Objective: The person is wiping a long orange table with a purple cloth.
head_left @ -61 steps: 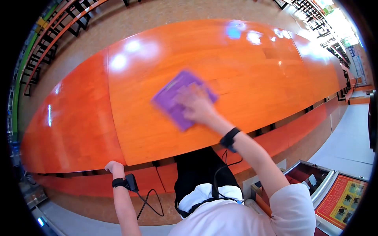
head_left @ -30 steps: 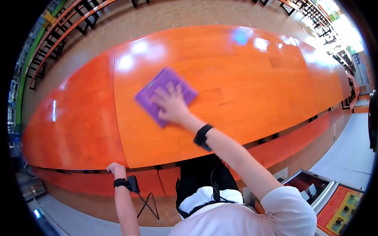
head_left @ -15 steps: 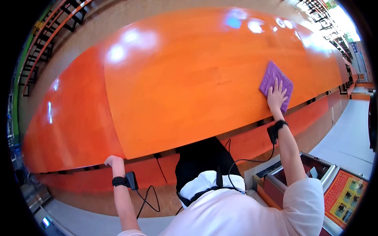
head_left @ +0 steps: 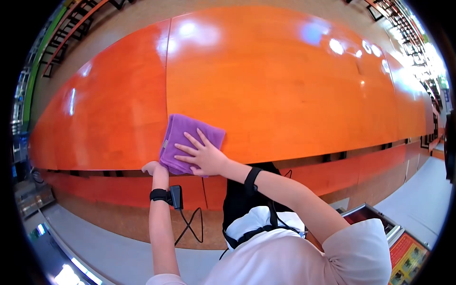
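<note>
A folded purple cloth [head_left: 183, 137] lies on the near edge of a long glossy orange table [head_left: 285, 85], just right of a seam between two table sections. My right hand [head_left: 204, 156] presses flat on the cloth with fingers spread. My left hand [head_left: 153, 167] rests on the table's front edge, right beside the cloth's lower left corner; its fingers curl over the edge. Both wrists wear black bands, and a small black device [head_left: 175, 197] with a cable hangs at the left wrist.
Rows of dark chairs [head_left: 61, 38] stand beyond the table's far side on a brown floor. A cabinet with a red and yellow printed top [head_left: 403, 256] sits at the lower right. Pale floor [head_left: 95, 247] runs along my side of the table.
My right hand has swept the cloth from the far right of the table back to the near edge at the left, beside my left hand. The left hand stays on the edge.
</note>
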